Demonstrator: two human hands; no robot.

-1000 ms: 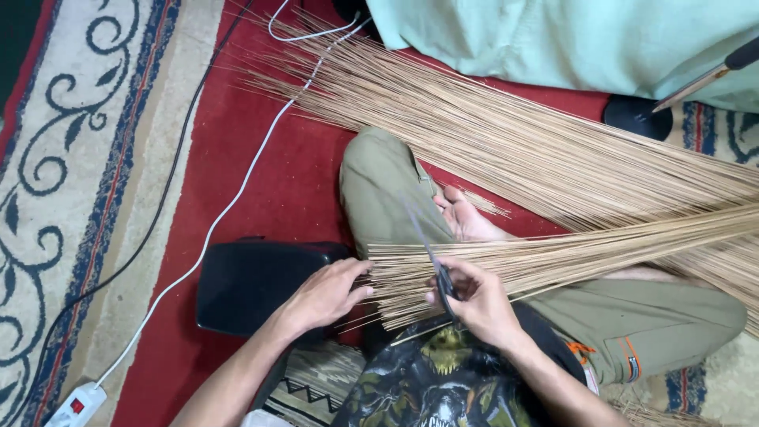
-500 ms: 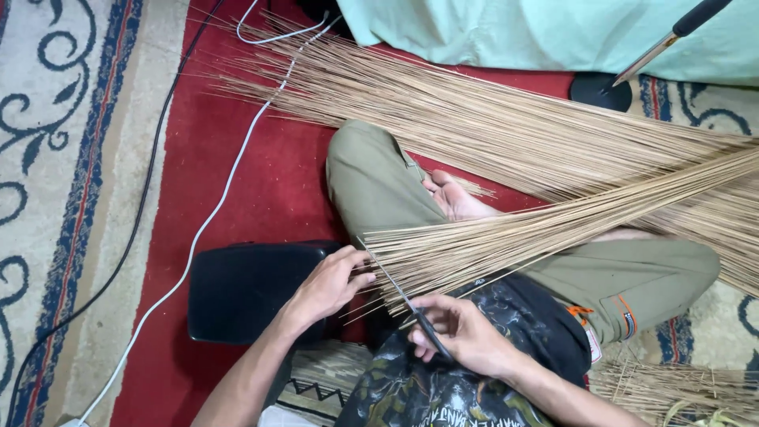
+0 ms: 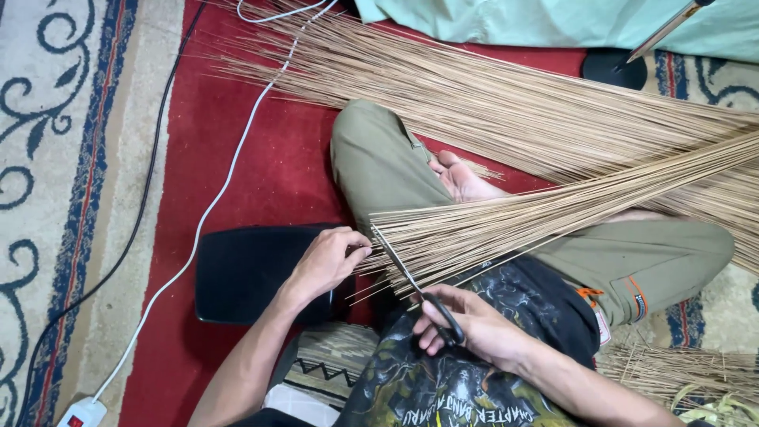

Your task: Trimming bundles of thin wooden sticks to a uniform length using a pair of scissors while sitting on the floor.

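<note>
I sit cross-legged on a red carpet with a bundle of thin tan sticks lying across my lap. My left hand pinches the bundle's cut ends near my knee. My right hand grips black-handled scissors, whose blades point up-left at the stick ends. A much larger spread of the same sticks lies on the carpet beyond my legs.
A black flat box lies under my left hand. A white cable and a black cable run down the carpet to a power strip. A pale green cloth lies at the top; loose stick scraps sit at the lower right.
My right hand has drawn the scissors back toward my body and lower. The bundle's ends now fan out by my left hand. The view has shifted slightly.
</note>
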